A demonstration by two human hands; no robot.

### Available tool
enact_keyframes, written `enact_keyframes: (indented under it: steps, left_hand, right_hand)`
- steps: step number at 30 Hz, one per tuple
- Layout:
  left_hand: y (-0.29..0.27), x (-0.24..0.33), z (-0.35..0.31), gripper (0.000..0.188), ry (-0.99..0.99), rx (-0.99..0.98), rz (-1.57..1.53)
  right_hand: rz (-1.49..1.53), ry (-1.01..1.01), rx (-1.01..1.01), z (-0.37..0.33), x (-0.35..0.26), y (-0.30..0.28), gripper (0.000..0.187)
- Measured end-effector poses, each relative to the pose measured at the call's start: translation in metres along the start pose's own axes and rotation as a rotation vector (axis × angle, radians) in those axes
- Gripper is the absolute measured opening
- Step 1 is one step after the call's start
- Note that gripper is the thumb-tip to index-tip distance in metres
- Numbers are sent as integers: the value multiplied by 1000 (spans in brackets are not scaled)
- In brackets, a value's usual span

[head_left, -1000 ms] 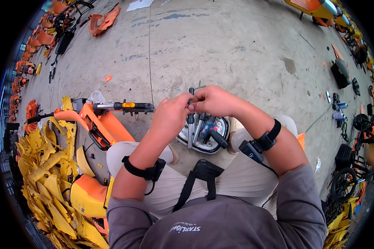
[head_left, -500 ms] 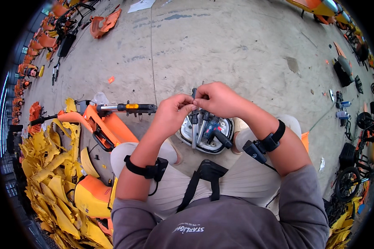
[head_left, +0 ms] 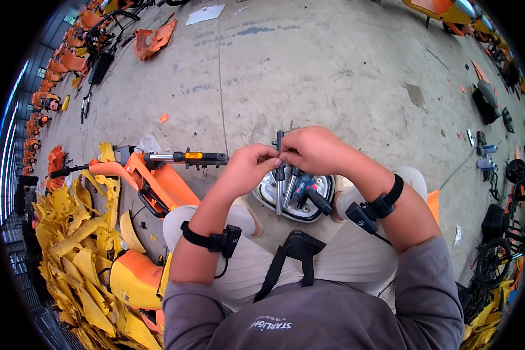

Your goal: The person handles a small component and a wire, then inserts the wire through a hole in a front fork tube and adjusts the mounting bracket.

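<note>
Seated low over a concrete floor (head_left: 309, 70), a worker brings both hands together above a round silver pan (head_left: 274, 201) that sits between the knees. Left hand (head_left: 248, 169) and right hand (head_left: 315, 149) meet fingertip to fingertip, each pinching the upper part of a slim dark T-handled tool (head_left: 280, 169) held upright, its shaft pointing down into the pan. Just beside it in the pan lie further tools with dark grips (head_left: 309, 195). Black sensor bands wrap both wrists. To the worker's left, an orange scooter frame (head_left: 157, 181) with a dark handlebar stem (head_left: 184, 157) lies on the ground, next to a heap of yellow plastic body panels (head_left: 70, 245). More orange parts (head_left: 151, 38) lie well apart, further up the floor.
</note>
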State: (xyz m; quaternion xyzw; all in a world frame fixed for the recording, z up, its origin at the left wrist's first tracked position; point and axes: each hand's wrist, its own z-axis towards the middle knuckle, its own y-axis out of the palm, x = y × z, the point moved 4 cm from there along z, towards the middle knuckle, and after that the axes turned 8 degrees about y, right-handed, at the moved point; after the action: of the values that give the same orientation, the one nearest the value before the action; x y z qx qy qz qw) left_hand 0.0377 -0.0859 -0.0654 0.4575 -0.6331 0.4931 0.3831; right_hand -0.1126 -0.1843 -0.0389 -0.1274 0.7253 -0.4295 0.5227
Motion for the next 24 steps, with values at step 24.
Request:
enact_keyframes:
  steps: [24]
  left_hand:
    - [5,28,-4,8,532,382,794]
  right_hand:
    - [75,42,138,1,-1,-5,17]
